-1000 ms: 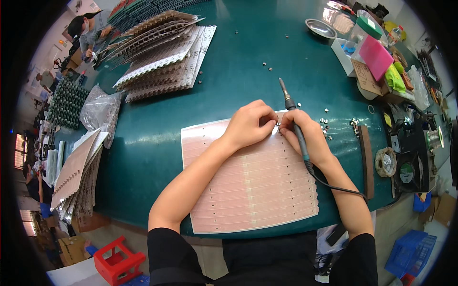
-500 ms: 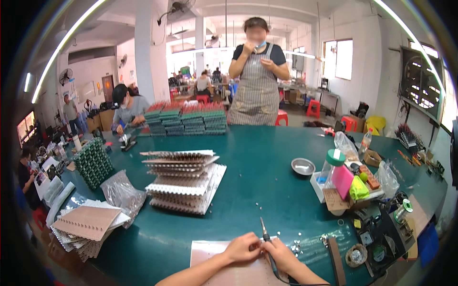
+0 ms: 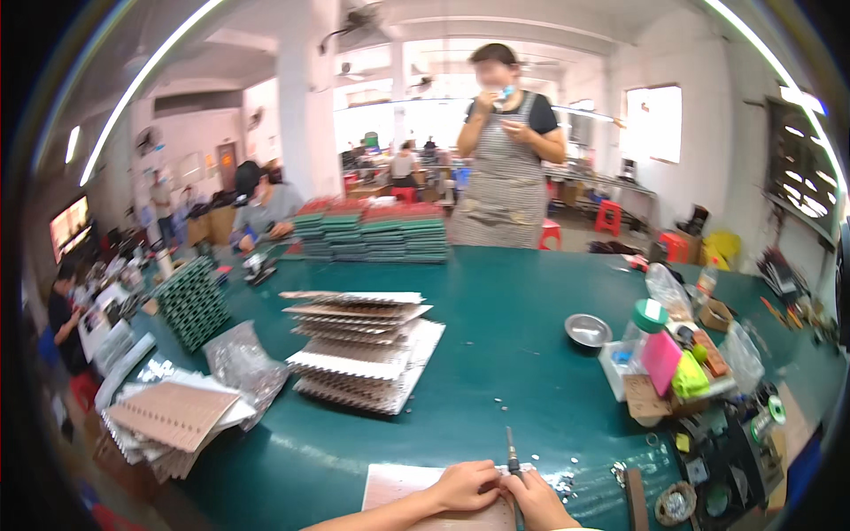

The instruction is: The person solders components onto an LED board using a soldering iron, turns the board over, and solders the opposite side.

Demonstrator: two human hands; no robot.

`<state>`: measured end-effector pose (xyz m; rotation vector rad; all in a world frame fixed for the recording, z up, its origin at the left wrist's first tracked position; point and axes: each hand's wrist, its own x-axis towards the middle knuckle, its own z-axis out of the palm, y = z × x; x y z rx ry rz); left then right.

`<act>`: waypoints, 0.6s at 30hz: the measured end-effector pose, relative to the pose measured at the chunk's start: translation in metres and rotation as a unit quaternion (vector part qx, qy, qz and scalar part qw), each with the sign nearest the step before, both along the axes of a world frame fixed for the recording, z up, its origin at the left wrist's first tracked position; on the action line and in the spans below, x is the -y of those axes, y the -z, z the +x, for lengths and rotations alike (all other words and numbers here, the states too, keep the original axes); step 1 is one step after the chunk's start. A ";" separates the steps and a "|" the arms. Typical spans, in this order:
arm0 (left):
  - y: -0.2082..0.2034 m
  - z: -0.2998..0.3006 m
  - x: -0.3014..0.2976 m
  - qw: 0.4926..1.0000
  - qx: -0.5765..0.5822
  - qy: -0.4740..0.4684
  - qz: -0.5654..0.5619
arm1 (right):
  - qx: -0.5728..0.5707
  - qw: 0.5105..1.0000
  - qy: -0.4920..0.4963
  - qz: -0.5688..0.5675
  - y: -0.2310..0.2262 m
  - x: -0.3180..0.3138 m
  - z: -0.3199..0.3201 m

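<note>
A soldering iron (image 3: 513, 458) is held in my right hand (image 3: 538, 503), its metal tip pointing away from me and its handle running under the fingers. My left hand (image 3: 467, 487) is closed close beside it, fingertips pinched together; whatever they hold is too small or hidden. Both hands rest over a flat pale brown board (image 3: 386, 485) with a white edge, at the near edge of the green table. Small shiny metal bits (image 3: 561, 483) lie scattered to the right of my right hand.
Toothed boards are stacked (image 3: 363, 358) beyond my hands, more (image 3: 177, 411) lie left. A metal bowl (image 3: 588, 331), a tray of supplies (image 3: 660, 363), a dark bar (image 3: 636, 500) and a solder spool (image 3: 773, 411) are at right. A person (image 3: 505, 168) stands across the table.
The whole view has shifted, so the scene sits further right and lower. My hands stay together over the board, and the iron's tip points more straight ahead.
</note>
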<state>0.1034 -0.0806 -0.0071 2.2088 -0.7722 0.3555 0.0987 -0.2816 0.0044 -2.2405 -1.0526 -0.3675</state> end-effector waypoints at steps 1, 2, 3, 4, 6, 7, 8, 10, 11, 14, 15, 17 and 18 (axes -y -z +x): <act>-0.003 -0.001 0.001 1.000 0.008 0.001 -0.007 | -0.002 1.000 -0.027 -0.008 0.000 -0.001 0.002; 0.000 0.001 0.002 1.000 0.001 0.021 -0.020 | -0.024 1.000 -0.006 -0.002 -0.005 0.002 -0.002; 0.010 0.006 0.005 0.999 0.003 0.032 -0.027 | -0.047 0.999 0.009 0.003 -0.009 0.005 -0.004; 0.009 0.006 0.009 0.999 0.009 0.038 -0.017 | -0.060 0.998 0.021 -0.008 -0.002 0.010 -0.004; 0.010 0.006 0.012 0.998 -0.020 0.049 -0.030 | -0.040 0.998 0.036 -0.031 0.002 0.012 -0.007; 0.010 0.005 0.010 0.998 -0.028 0.056 -0.030 | -0.009 0.998 0.040 -0.038 -0.003 0.011 -0.011; 0.011 0.003 0.009 0.998 -0.022 0.050 -0.035 | -0.012 0.999 0.013 -0.047 -0.006 0.011 -0.014; 0.013 0.001 0.006 0.998 -0.020 0.030 -0.047 | -0.103 0.989 0.038 -0.100 -0.010 0.011 -0.015; 0.013 0.001 0.007 0.998 -0.007 0.032 -0.045 | -0.107 0.988 0.026 -0.110 -0.010 0.010 -0.013; 0.018 0.003 0.011 0.998 0.005 0.028 -0.048 | -0.018 0.999 0.000 -0.037 -0.007 0.009 -0.009; 0.020 0.004 0.013 0.999 0.012 0.027 -0.045 | -0.012 0.999 0.024 -0.022 -0.004 0.011 -0.004; 0.022 0.008 0.014 0.998 0.024 0.031 -0.053 | 0.004 0.997 0.078 0.011 -0.001 0.011 0.007; 0.023 0.007 0.015 0.998 0.023 0.032 -0.053 | -0.208 0.931 0.147 0.260 0.000 0.007 0.015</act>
